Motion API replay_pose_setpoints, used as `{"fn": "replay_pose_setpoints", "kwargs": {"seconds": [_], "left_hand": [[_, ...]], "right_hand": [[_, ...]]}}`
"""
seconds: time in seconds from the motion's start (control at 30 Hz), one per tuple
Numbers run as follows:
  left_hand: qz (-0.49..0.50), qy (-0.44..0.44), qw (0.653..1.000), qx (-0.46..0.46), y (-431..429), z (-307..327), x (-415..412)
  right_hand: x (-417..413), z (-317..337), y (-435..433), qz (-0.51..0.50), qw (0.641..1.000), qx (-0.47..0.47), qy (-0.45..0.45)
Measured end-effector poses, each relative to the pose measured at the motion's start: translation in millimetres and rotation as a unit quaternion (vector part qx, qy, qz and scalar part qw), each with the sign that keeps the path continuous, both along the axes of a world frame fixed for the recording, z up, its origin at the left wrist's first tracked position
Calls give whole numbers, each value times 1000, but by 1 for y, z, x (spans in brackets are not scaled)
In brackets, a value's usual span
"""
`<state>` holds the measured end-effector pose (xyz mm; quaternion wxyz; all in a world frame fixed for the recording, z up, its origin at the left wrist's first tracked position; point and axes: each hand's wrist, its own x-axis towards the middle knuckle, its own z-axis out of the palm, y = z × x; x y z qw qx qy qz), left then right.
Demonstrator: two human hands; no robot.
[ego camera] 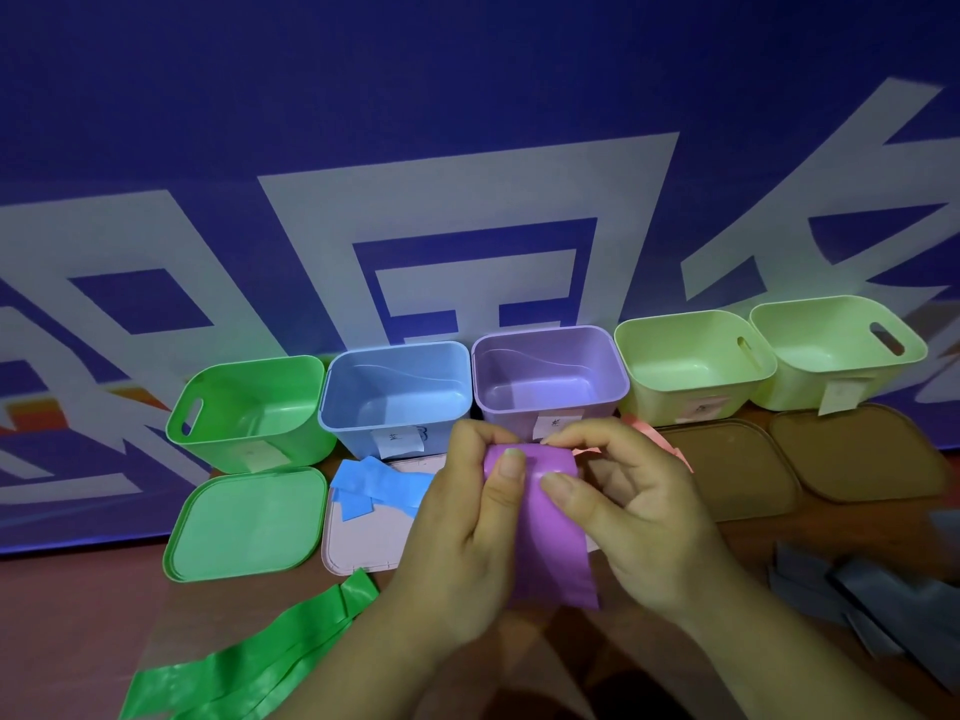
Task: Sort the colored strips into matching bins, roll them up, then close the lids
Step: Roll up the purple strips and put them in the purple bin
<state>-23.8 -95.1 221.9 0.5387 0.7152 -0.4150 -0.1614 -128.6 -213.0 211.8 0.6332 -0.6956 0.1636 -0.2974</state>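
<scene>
A purple strip (550, 543) hangs between both hands just in front of the purple bin (545, 374). My left hand (462, 532) and my right hand (639, 511) pinch its rolled top end with thumbs and fingers. Blue strips (374, 485) lie on a pink lid (363, 537) in front of the blue bin (397, 392). Green strips (260, 662) lie on the table at the lower left. Grey strips (872, 605) lie at the lower right. A pink strip (654, 436) shows behind my right hand.
A green bin (249, 407) stands at the left with its green lid (244, 522) in front of it. Two pale green bins (685, 366) (836, 350) stand at the right, with two brown lids (727, 470) (862, 454) before them. A blue banner rises behind the bins.
</scene>
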Motion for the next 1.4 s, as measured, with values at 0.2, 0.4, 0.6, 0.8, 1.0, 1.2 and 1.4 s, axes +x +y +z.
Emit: {"fn": "replay_pose_setpoints", "kwargs": {"seconds": [0.2,0.4,0.6,0.8,1.0,1.2,1.4], "left_hand": [[-38,-29,998,29,1,2,9],[-88,77,993,-8,3,5,12],[-79,190,974,-93,4,-1,16],[-77,203,972,-93,6,0,22],[-60,212,971,-92,7,-2,21],[-47,227,967,-102,9,-1,21],[-55,208,973,-87,9,1,23]], "right_hand": [[0,0,-1,-7,1000,16,-3],[0,0,-6,-20,999,38,-9],[0,-3,-8,-24,999,40,-3],[1,-1,-9,-10,999,40,20],[-1,0,-12,37,997,55,35],[-1,-1,-11,66,995,68,24],[1,0,-10,43,997,68,13]]}}
